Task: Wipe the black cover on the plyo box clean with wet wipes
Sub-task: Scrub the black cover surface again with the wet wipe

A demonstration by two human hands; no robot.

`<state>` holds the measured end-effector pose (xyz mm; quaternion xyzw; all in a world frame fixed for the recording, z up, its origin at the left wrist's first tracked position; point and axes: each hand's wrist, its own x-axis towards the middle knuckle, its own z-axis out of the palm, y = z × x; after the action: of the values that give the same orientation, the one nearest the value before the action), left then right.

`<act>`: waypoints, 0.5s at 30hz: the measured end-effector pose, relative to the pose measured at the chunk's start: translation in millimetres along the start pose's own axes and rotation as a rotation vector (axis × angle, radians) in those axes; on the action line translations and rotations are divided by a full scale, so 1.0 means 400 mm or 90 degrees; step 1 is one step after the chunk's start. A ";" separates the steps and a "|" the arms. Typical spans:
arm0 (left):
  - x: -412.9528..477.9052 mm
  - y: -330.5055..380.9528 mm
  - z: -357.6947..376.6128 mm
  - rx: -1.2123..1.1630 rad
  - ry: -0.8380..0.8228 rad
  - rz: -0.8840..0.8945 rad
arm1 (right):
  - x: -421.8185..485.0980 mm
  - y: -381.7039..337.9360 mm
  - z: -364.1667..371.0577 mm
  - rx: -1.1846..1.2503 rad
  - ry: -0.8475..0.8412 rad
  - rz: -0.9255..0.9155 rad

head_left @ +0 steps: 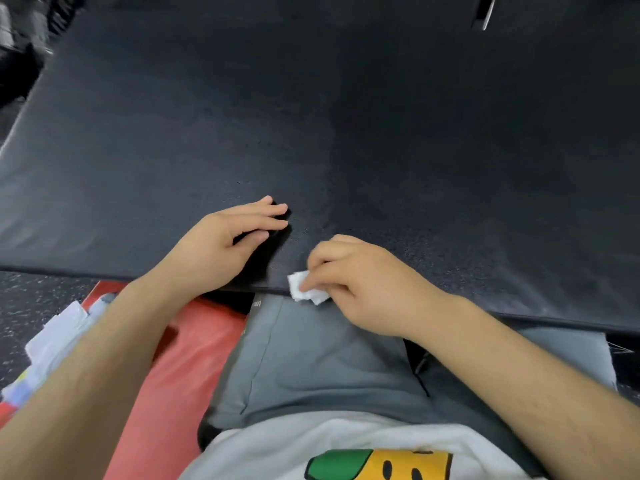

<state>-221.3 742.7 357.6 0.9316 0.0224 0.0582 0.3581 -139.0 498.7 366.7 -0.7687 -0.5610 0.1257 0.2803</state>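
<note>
Step in hand looks like the wipe itself, working the near edge: right hand (360, 285), just right of centre, has its fingers pinched closed on a small scrunched white wet wipe (306, 289), which sits right at the front lip of the black cover (346, 116), partly overhanging it. Left hand (225, 244), just left of centre, lies flat and loosely open on the cover, fingers extended, holding nothing; reads as a brace. The cover fills the whole upper two-thirds of the frame, matte black with a fine grain; can't tell from the sheen which parts are wet or already done, so progress is a guess, and most of the area lies beyond where the wipe is. Next move, as I judge it: push the wipe away from the edge in overlapping strokes toward the upper part of the frame, moving the left hand off the patch it covers. The wipe is wadded very small, so unfolding it would give more contact. Room: speckled dark floor (34, 299) at lower left, a red panel (180, 358) below the cover's edge, a pale packet (55, 341), possibly the wipes pack, at lower left. Blurred dark gear at upper left, unidentifiable. The person's grey shorts and white printed shirt fill the bottom centre.
</note>
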 end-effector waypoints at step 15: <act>-0.003 -0.031 -0.023 0.044 -0.015 0.068 | 0.020 0.017 -0.007 0.022 0.039 -0.013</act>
<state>-223.6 758.0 355.8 0.9438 -0.0297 0.0653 0.3227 -129.6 503.8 366.0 -0.7615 -0.5576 0.1092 0.3120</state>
